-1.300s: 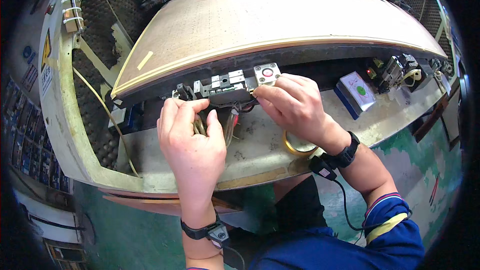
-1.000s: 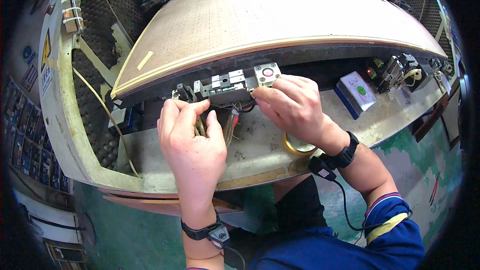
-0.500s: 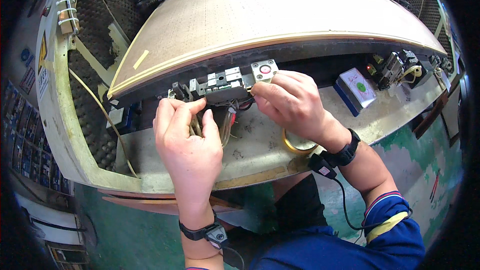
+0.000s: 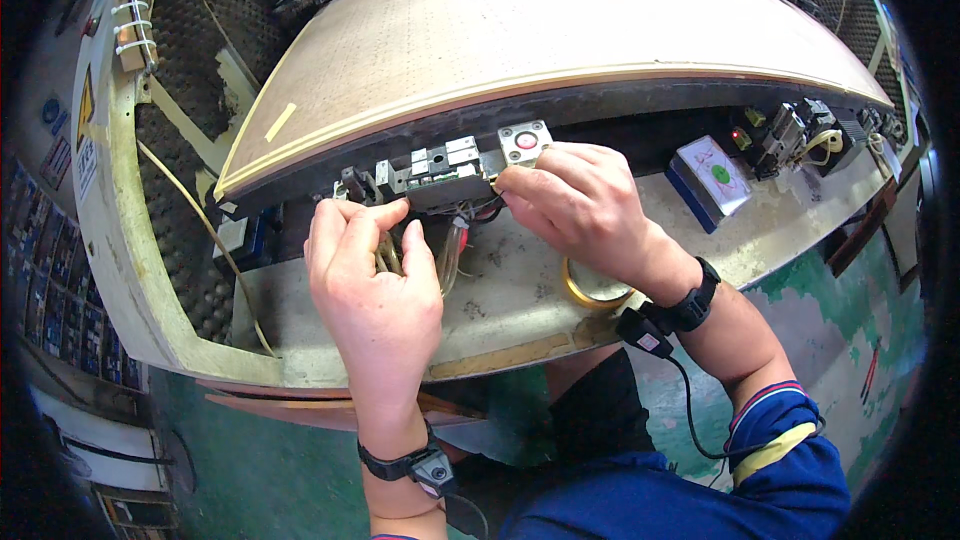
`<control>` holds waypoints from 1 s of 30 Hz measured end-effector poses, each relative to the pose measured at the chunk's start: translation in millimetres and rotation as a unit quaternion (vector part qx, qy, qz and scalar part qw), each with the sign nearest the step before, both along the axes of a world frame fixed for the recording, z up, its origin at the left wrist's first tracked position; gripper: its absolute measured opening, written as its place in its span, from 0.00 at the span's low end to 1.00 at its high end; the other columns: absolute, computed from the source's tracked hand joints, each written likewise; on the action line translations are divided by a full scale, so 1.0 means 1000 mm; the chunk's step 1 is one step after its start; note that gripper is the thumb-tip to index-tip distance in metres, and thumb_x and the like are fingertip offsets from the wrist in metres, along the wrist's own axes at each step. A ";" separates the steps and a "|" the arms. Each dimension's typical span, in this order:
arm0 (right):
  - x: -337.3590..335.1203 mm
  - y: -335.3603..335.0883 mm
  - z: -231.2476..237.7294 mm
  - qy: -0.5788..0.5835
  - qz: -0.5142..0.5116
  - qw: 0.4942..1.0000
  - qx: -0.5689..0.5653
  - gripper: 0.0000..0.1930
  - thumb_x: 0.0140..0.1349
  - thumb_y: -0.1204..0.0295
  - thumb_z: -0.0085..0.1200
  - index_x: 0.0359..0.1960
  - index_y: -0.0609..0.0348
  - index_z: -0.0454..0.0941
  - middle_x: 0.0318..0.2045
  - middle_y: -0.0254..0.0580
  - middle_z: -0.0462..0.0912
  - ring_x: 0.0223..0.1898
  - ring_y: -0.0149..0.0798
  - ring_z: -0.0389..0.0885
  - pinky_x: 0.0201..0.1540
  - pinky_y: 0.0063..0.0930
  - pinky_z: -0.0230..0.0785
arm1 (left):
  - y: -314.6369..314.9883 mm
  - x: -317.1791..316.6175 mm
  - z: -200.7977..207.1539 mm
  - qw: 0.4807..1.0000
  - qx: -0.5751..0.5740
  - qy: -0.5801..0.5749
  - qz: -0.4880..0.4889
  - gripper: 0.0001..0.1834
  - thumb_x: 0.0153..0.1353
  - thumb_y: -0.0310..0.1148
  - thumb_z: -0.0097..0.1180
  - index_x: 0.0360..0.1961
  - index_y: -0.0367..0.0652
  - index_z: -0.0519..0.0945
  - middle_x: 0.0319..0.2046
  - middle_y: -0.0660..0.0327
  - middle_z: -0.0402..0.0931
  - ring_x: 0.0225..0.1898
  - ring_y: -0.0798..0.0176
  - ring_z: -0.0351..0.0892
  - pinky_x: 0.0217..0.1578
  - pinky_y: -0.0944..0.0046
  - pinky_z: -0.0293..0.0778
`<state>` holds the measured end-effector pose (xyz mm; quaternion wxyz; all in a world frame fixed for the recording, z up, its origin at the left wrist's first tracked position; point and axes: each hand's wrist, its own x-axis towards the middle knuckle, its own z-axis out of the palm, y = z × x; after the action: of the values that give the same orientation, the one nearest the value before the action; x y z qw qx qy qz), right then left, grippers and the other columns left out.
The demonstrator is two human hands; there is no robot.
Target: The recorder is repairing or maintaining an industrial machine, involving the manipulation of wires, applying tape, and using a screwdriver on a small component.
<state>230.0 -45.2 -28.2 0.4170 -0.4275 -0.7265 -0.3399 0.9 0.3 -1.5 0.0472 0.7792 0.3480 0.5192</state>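
- Head view: the left hand (image 4: pixel 375 280) is at the left end of a grey metal block (image 4: pixel 445 183); its forefinger tip touches it or lies just beside it. Thumb and forefinger stand apart, with brownish tubes (image 4: pixel 390 253) showing in the gap; whether this grip holds anything, I cannot tell.
- The right hand (image 4: pixel 580 205) has a narrow grip, thumb against bent forefinger, at the block's right end; what may be pinched there is hidden.
- The block sits between the hands, in front of a large pale board (image 4: pixel 560 30). Clear tubes (image 4: pixel 452 258) hang below it.
- A square silver plate (image 4: pixel 523 130) with a red centre is just beside the right hand's knuckles.
- On the desk (image 4: pixel 505 325), a yellow tape roll (image 4: pixel 598 300) lies below the right wrist; farther right stands a blue box (image 4: pixel 712 180) with a green dot on top.
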 end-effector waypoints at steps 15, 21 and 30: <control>0.000 0.003 0.000 0.004 0.024 1.000 0.006 0.11 0.61 0.71 0.67 0.44 0.55 0.82 0.32 0.35 0.78 0.38 0.41 0.87 0.41 0.37 0.81 | -0.003 0.002 0.000 1.000 -0.029 -0.010 0.001 0.10 0.58 0.17 0.72 0.41 0.34 0.88 0.37 0.56 0.76 0.39 0.53 0.78 0.43 0.55 0.73; -0.001 0.002 0.001 0.000 0.015 1.000 0.002 0.12 0.60 0.70 0.68 0.44 0.55 0.83 0.32 0.36 0.78 0.37 0.41 0.86 0.42 0.38 0.81 | -0.003 0.001 0.000 1.000 -0.028 -0.011 0.001 0.10 0.59 0.17 0.72 0.41 0.34 0.88 0.37 0.56 0.76 0.39 0.54 0.78 0.42 0.55 0.73; 0.000 -0.001 0.000 0.015 0.016 0.999 -0.041 0.17 0.54 0.75 0.77 0.46 0.55 0.87 0.36 0.40 0.87 0.40 0.47 0.91 0.47 0.41 0.86 | -0.001 -0.001 0.000 1.000 -0.028 -0.006 -0.003 0.10 0.58 0.17 0.72 0.42 0.34 0.88 0.37 0.56 0.76 0.39 0.53 0.79 0.43 0.55 0.74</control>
<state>230.5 -46.3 -28.4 0.4151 -0.4374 -0.7407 -0.2963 -0.4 -0.9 -1.8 0.0723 0.7751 0.3600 0.5142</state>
